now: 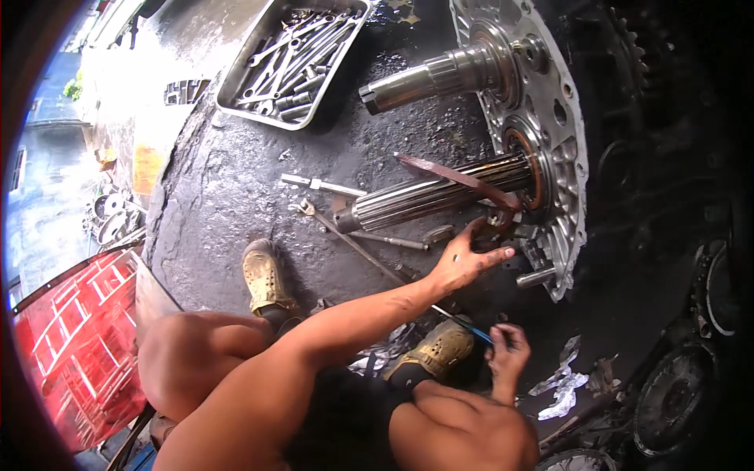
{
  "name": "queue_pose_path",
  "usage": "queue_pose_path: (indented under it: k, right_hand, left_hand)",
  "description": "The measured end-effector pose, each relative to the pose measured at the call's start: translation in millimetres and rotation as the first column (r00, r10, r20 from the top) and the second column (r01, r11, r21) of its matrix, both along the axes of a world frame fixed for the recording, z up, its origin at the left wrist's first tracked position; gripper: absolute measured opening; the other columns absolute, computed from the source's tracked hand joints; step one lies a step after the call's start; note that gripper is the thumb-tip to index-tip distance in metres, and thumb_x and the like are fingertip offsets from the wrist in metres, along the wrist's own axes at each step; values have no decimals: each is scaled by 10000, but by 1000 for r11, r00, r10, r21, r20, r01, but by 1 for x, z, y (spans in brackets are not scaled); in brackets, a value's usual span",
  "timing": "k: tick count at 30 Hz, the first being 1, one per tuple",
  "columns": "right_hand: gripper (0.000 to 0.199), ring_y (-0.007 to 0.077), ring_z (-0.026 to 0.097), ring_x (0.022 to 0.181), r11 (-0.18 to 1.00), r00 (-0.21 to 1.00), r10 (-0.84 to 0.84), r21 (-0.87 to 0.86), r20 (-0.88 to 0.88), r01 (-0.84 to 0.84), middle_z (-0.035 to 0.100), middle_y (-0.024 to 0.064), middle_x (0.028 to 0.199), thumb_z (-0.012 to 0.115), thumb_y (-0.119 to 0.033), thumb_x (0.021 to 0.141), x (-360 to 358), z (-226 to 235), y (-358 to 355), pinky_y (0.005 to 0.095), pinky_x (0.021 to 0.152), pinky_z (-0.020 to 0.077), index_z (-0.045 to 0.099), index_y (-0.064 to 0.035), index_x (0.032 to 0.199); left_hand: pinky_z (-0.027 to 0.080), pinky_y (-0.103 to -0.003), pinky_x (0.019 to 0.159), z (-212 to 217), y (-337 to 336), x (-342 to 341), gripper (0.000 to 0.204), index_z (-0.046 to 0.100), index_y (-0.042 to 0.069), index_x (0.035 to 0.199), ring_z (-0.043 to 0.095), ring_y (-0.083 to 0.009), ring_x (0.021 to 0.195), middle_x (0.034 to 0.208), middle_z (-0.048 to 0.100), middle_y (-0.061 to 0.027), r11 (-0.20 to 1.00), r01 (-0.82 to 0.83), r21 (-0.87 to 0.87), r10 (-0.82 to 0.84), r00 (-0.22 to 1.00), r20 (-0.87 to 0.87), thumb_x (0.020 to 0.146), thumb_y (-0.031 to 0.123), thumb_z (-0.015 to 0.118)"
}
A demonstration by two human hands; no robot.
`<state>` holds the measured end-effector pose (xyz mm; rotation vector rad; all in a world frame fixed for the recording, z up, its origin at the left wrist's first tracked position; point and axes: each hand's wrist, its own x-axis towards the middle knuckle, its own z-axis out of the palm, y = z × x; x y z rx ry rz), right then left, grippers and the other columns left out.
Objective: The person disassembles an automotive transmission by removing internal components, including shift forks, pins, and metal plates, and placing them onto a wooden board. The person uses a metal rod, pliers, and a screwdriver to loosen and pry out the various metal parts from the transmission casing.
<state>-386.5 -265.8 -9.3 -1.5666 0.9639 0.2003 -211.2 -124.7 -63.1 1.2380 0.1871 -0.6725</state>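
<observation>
My left hand [463,264] reaches across with its thumb and fingers spread. Its fingertips are by the lower end of a brown curved lever [448,171]; whether they touch it I cannot tell. That lever lies across a splined shaft [428,196], which sticks out of a ribbed metal housing [561,141]. Down by my right knee, the fingers of my right hand [509,355] are closed on a slim blue-handled tool [475,332]. Its thin metal shaft passes under my left forearm. A short metal pin [536,277] projects from the housing's lower edge.
A metal tray [223,94] of wrenches and sockets lies at the far left. A thicker shaft [424,78] juts from the housing. A long bar [345,239] and a socket extension [322,184] rest on the oily floor. Crumpled foil-like scraps [561,392] and round dark parts [675,399] are at right.
</observation>
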Motion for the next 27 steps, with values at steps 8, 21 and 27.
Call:
queue_pose_path:
  k: [8, 21, 27]
  right_hand:
    - [325, 301, 623, 891, 290, 692, 649, -738, -316, -609, 622, 169, 1039, 708, -151, 779, 6, -57, 10, 364, 802, 499, 602, -11, 1054]
    - [455, 345, 507, 1041, -58, 273, 942, -897, -194, -438, 546, 179, 1100, 683, -100, 722, 226, 97, 66, 437, 925, 424, 532, 17, 1136]
    - [319, 384, 564, 966, -186, 303, 803, -698, -513, -691, 578, 183, 989, 689, -103, 742, 251, 77, 70, 460, 831, 459, 522, -18, 999]
  left_hand:
    - [340, -362, 1056, 3, 13, -4, 832, 275, -44, 1408, 439, -359, 1265, 1357, 443, -264, 942, 212, 258, -262, 949, 176, 788, 323, 692]
    - [435, -401, 962, -10, 71, -16, 730, 337, -44, 1365, 517, -370, 1166, 1254, 506, -288, 845, 399, 355, -531, 703, 474, 736, 160, 646]
    - [531, -452, 773, 92, 216, 27, 224, 668, 58, 908, 651, -354, 879, 871, 663, -186, -27, 698, 716, -998, -57, 18, 725, 171, 607]
